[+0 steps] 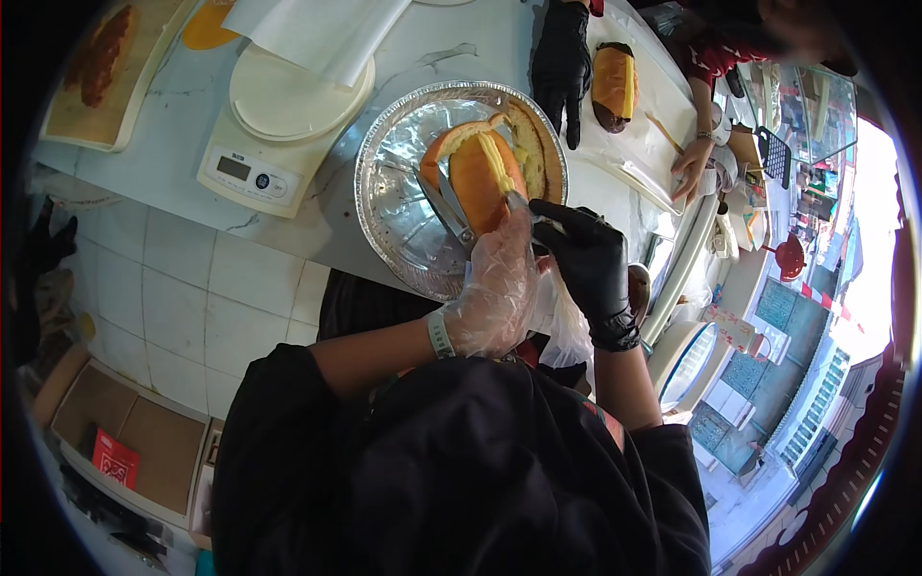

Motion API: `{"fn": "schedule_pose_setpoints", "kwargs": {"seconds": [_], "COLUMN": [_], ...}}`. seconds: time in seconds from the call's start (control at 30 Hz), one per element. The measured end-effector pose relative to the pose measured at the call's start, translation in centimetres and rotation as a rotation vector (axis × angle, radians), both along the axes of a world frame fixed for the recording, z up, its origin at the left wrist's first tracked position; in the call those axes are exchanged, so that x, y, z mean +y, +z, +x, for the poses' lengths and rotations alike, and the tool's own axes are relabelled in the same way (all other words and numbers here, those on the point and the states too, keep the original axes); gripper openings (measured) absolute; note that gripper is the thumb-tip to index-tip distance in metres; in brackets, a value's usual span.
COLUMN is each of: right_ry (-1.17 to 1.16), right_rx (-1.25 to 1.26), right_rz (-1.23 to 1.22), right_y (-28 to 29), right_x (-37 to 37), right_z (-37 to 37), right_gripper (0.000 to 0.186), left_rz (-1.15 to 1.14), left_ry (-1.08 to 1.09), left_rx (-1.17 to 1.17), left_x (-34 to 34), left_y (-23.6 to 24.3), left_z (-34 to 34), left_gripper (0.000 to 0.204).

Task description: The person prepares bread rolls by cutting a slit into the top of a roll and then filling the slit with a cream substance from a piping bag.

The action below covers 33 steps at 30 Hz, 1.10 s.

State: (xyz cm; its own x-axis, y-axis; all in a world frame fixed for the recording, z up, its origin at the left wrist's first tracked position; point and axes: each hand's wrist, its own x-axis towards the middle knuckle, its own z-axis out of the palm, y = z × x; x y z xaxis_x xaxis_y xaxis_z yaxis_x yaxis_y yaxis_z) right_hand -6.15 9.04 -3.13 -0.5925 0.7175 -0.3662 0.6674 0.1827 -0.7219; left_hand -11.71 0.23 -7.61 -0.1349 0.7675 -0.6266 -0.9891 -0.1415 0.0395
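A round foil pan (pixel 384 226) sits at the table's edge in front of me. Over it is a split bun (pixel 471 182) with a pale yellow strip along its top. My left hand (pixel 495 283), in a clear plastic glove, is closed around the bun's near end. A shiny metal tool (pixel 447 197), perhaps tongs, lies along the bun's left side; its kind is unclear. My right hand (pixel 586 264), in a black glove, has its fingers bent together beside my left fingertips. What they pinch is hidden. Clear plastic (pixel 567 322) hangs between my wrists.
Cut bread (pixel 533 144) lies at the pan's right side. A white kitchen scale (pixel 259 163) with paper over it stands left. A co-worker's black-gloved hand (pixel 562 72) rests beyond the pan, near a filled bun (pixel 613 86). Another person's bare hand (pixel 691 168) is at right.
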Motion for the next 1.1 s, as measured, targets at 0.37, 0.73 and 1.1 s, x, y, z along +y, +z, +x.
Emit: {"fn": "schedule_pose_setpoints", "kwargs": {"seconds": [0.37,0.73,1.1], "right_ry": [-0.045,0.004,0.079], "right_rx": [-0.003,0.028,-0.08], "right_rz": [-0.031,0.047,-0.011], "right_y": [0.0,-0.6,2.0], "right_x": [-0.3,-0.3,-0.9], "right_z": [0.3,1.1,1.0], "right_gripper": [0.02,0.021,0.039], "left_rz": [-0.01,-0.008,-0.11], "left_ry": [0.021,0.027,-0.055], "left_rx": [-0.023,-0.05,0.005], "left_x": [-0.2,-0.2,-0.5], "left_y": [0.1,-0.3,1.0], "left_z": [0.6,1.1,0.4], "left_gripper": [0.031,0.03,0.028]}}
